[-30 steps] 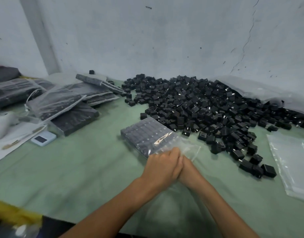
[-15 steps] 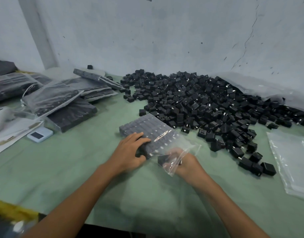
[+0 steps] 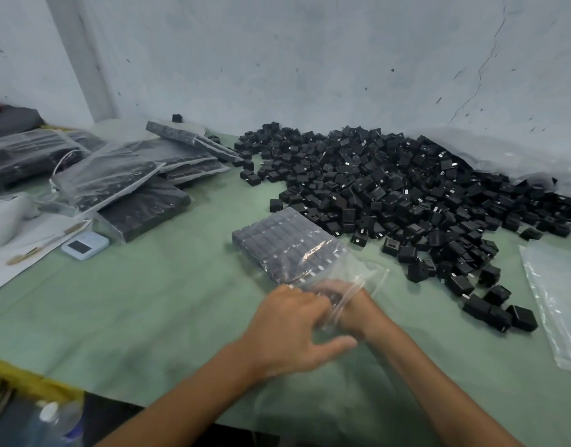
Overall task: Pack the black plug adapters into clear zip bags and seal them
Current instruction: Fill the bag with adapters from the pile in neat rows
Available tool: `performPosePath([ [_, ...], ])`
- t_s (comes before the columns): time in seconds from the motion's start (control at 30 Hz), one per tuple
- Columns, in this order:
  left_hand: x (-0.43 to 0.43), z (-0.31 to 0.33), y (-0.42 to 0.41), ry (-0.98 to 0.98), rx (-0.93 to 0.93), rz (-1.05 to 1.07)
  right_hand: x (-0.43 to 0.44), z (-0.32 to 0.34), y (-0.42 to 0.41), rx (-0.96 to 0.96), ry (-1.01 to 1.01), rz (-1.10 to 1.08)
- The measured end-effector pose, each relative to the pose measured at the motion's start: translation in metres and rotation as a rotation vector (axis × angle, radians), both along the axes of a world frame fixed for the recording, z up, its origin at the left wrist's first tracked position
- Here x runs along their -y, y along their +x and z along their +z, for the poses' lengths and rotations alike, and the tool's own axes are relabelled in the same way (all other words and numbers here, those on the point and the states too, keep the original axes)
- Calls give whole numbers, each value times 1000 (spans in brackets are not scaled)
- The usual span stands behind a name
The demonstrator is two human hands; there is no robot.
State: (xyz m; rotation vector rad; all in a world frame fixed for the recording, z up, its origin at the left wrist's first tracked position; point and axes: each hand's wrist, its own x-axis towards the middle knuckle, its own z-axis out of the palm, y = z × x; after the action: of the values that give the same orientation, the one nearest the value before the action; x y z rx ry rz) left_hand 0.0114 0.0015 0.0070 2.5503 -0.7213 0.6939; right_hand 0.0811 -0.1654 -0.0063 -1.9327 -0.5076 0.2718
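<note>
Centre-frame zip bag (image 3: 290,246) nearly full but unsealed: left hand (image 3: 294,330) grips its mouth, right hand (image 3: 355,309) is inside it, grasp unclear through plastic; filled bags (image 3: 132,175) upper left, large adapter pile (image 3: 390,188) upper right unpacked.

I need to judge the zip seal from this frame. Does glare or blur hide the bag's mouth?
Head view: white glare streaks cross the clear bag over its packed rows. Same view: the mouth, between left hand and right hand, is smeared by motion blur, so the seal is unreadable.
</note>
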Motion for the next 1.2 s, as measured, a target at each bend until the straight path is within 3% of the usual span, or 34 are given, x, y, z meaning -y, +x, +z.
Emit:
performPosePath([
  [0.1, 20, 0, -8, 247, 64, 52, 2, -3, 4, -4, 11, 56],
  [0.17, 22, 5, -9, 267, 33, 89, 3, -3, 2, 70, -27, 84],
  [0.33, 20, 2, -12, 149, -61, 163, 7, -6, 0, 143, -27, 40],
  [0.73, 1, -10, 1, -12, -110, -108, -2, -11, 1, 191, -123, 116],
  [0.87, -20, -10, 26, -180, -42, 44, -1, -18, 0, 340, -254, 25],
  [0.97, -41, -16, 54, -89, -261, 312, 0, -20, -2, 427, -287, -27],
  [1.07, -53, -25, 69, -65, -523, 326, 3, -20, -2, 495, -328, 33],
  [1.2, -56, -30, 73, -108, -552, 312, 5, -25, 3, 470, -294, 2],
])
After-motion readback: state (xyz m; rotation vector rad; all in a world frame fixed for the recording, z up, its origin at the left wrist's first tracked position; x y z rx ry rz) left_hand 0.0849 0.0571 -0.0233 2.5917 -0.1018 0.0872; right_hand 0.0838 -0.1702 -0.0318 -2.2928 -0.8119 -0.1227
